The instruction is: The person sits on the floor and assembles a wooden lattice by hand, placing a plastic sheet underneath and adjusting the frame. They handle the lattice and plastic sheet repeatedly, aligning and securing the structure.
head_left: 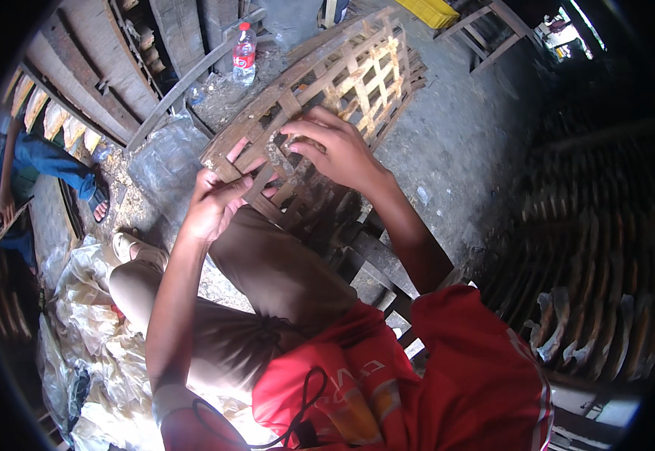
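A long lattice rack [297, 98] of woven wooden or bamboo strips slants across my lap and away to the upper right. Pale, flaky residue clings to its far part. My left hand [218, 201] grips the near left corner, thumb on top and some fingers showing through the gaps. Over the near part of the lattice lies my right hand [335, 150], its bent fingers pointing left, with a gap between thumb and forefinger. Nothing shows in that gap. The rack's underside is hidden.
A red-capped plastic bottle [244, 56] stands beyond the rack, near leaning wooden boards [90, 68]. A co-worker's leg [57, 161] is at left. Crumpled plastic sheeting [102, 316] lies at lower left, a yellow crate [429, 10] at top, stacked racks [590, 278] at right.
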`<action>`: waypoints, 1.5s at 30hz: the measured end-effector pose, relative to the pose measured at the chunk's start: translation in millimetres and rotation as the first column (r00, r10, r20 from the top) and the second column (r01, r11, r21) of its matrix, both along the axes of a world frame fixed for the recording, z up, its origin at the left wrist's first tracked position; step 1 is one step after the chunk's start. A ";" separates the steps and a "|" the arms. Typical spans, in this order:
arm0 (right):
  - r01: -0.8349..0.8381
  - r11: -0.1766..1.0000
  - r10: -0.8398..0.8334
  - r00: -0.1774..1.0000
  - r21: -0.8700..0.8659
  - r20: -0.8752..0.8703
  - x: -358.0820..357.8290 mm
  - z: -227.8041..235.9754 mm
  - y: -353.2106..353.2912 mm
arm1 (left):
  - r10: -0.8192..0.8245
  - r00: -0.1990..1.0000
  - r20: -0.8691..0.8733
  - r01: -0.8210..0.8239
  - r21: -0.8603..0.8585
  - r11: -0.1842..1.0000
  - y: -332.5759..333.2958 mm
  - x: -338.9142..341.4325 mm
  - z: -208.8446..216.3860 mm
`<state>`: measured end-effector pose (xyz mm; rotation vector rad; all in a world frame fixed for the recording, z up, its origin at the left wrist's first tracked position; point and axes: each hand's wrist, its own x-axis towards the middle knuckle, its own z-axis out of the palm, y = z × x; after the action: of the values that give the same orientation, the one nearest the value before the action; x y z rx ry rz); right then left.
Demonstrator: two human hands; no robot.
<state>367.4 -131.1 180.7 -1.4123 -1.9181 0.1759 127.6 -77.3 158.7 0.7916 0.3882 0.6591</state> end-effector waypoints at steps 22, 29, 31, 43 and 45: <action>0.282 0.948 -0.272 0.958 0.147 -0.090 41.9 -40.6 -4.6 | 0.013 1.000 0.029 -0.012 -0.019 1.000 -5.2 -1.5 -6.9; 0.491 0.869 -0.495 0.860 -0.063 -0.121 74.3 -47.6 -12.8 | 0.014 0.999 0.051 -0.012 -0.025 1.000 -5.9 -1.8 -6.6; 0.384 0.919 -0.394 0.895 -0.087 -0.207 69.2 -52.2 0.0 | 0.013 0.999 0.045 -0.012 -0.022 1.000 -5.7 -1.5 -5.5; 0.134 0.779 -0.484 0.750 -0.613 -0.451 86.6 -54.5 29.4 | 0.014 0.999 0.030 -0.014 -0.019 1.000 -6.2 -1.6 -8.6; 0.129 0.772 -0.498 0.731 -0.623 -0.466 91.3 -54.7 29.7 | 0.002 0.999 0.043 -0.001 -0.017 1.000 -5.0 0.2 -9.8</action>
<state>458.7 -101.4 126.0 -1.7617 -1.0677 0.9697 127.7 -82.3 148.9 0.7597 0.3550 0.6720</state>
